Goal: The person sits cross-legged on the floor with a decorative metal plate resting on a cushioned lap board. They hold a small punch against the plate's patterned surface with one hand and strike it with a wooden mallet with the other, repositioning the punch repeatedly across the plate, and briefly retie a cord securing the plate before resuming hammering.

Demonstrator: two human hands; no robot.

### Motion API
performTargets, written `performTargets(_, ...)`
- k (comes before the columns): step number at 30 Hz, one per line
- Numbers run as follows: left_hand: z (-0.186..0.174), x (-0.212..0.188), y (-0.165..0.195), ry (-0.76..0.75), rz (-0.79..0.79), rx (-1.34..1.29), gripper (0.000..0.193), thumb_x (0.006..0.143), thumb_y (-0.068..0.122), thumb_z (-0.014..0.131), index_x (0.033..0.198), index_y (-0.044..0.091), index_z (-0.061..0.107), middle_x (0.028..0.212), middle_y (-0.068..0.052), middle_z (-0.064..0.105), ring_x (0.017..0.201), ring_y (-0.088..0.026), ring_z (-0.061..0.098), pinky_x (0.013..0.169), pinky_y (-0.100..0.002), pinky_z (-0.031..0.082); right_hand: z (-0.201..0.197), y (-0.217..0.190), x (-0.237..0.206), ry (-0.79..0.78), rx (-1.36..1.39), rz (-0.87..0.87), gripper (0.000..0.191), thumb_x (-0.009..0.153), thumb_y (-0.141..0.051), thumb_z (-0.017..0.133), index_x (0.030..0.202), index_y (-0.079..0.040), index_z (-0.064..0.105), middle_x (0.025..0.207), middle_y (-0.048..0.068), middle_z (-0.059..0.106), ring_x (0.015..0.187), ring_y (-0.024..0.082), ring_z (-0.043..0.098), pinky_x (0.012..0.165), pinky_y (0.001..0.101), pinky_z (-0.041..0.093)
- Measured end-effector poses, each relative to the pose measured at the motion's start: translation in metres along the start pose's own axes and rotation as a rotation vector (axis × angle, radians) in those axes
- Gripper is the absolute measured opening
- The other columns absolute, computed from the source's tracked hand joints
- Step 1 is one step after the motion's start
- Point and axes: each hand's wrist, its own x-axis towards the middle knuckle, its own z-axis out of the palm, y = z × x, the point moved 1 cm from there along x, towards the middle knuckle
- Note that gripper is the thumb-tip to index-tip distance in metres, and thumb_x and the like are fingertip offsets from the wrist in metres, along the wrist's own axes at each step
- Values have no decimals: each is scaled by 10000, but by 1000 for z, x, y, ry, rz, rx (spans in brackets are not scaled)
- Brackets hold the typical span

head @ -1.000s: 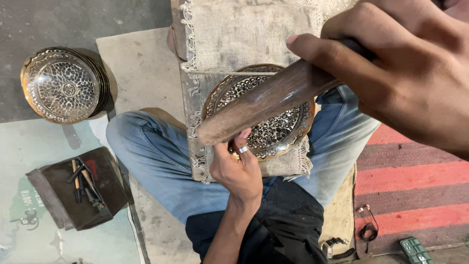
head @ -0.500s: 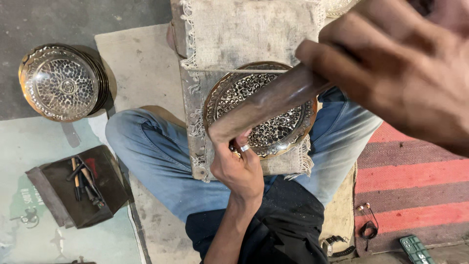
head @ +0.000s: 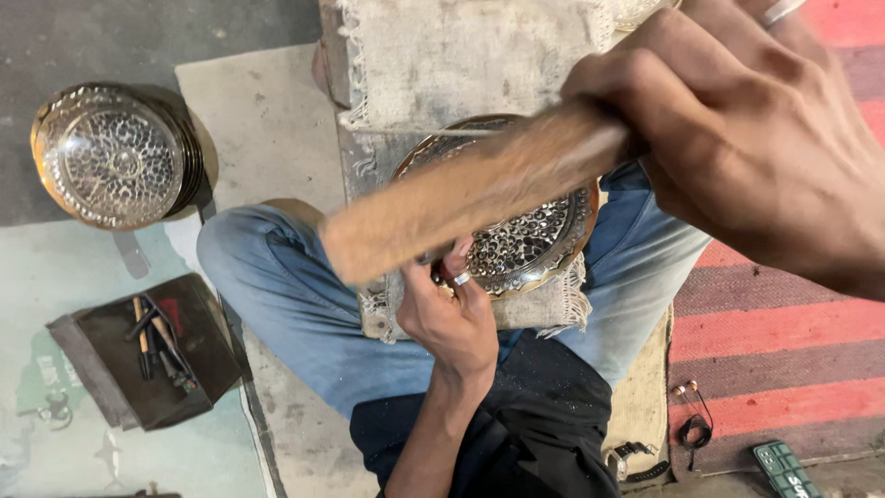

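concrete floor, cloth-draped block. your right hand (head: 765,157), grip closed on wooden mallet (head: 461,198), has swung lower; left hand (head: 456,318) pinches a tool on the pierced brass plate (head: 535,244), unmoved.

One head-worn view — straight down, close over hands, lap and floor.

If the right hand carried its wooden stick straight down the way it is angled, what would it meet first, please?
Most likely the left hand, whose fingers pinch something small at the near rim of the patterned metal plate. The right hand holds the wooden stick right above them, though depth is hard to judge.
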Motion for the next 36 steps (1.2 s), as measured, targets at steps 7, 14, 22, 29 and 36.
performTargets(7, 0, -1, -1, 13, 17, 30, 247, 1063, 81, 568, 1235, -97, 566, 1011, -169, 749, 896, -271, 785, 773, -360, 617, 1, -2, 0, 22, -14, -6, 372, 851, -123, 697, 1223, -101, 692, 1070, 44, 675, 1066, 232, 654, 796, 388, 539)
performTargets(14, 2, -3, -8, 19, 55, 62, 137, 1069, 74, 609, 1102, -58, 597, 1006, -175, 758, 910, -281, 792, 788, -362, 626, 10, 2, -9, 60, -20, -37, 351, 852, -156, 739, 1200, -118, 702, 1025, 43, 677, 1035, 231, 662, 797, 394, 528)
performTargets(22, 0, 0, 0, -3, 28, 31, 190, 1063, 46, 590, 1212, -72, 578, 1031, -161, 765, 924, -253, 792, 785, -350, 626, 7, 1, -4, 31, 46, -10, 382, 846, -78, 689, 1227, -103, 685, 1071, 60, 652, 1061, 253, 641, 783, 422, 535)
performTargets(29, 1, 2, 1, 5, 32, 65, 150, 1046, 54, 619, 1141, -57, 583, 991, -146, 748, 878, -250, 782, 753, -350, 612, 6, 2, -4, 98, -55, -83, 402, 798, -111, 717, 1198, -103, 679, 1016, 49, 640, 1002, 242, 652, 771, 446, 513)
performTargets(36, 1, 3, 5, 15, 92, 103, 127, 1065, 82, 610, 1101, -39, 608, 1001, -162, 736, 891, -280, 771, 766, -360, 603, 6, 2, -1, 109, -119, -72, 376, 798, -160, 720, 1166, -111, 658, 1048, 40, 653, 1013, 219, 661, 765, 399, 531)
